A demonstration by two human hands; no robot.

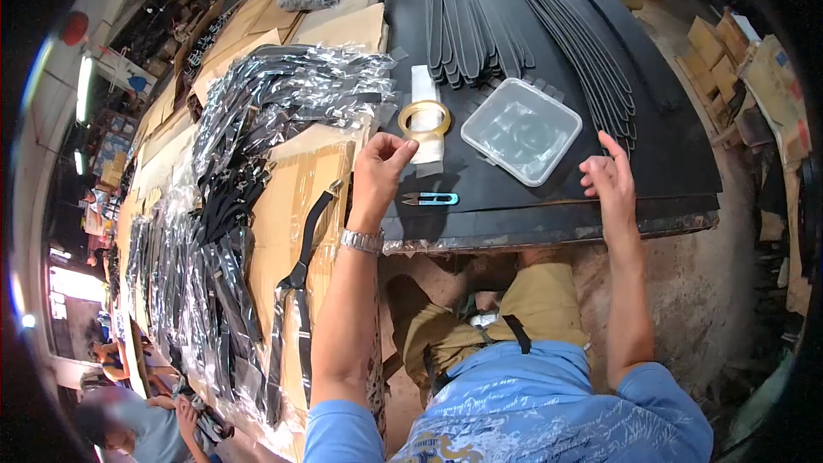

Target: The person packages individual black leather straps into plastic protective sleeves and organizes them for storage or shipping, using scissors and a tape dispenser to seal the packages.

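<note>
My left hand [382,170] is closed in a pinch, thumb against the fingers, just left of a roll of yellowish tape [445,126]. Whatever may be between its fingertips is too small to make out. The tape roll lies on a white strip [424,83]. Below it on the black tabletop are thread snips [431,199] with blue handles. My right hand [612,182] hovers by the near right edge, fingers apart and partly bent, holding nothing visible. Between my hands sits a square, clear plastic box [523,133].
Long black straps [480,26] fan out across the black table [407,21]. To the left, black suspenders [296,279] and plastic-wrapped bundles [291,81] cover cardboard [321,163]. Cardboard boxes [711,56] stand at right. Another person [159,429] is at lower left.
</note>
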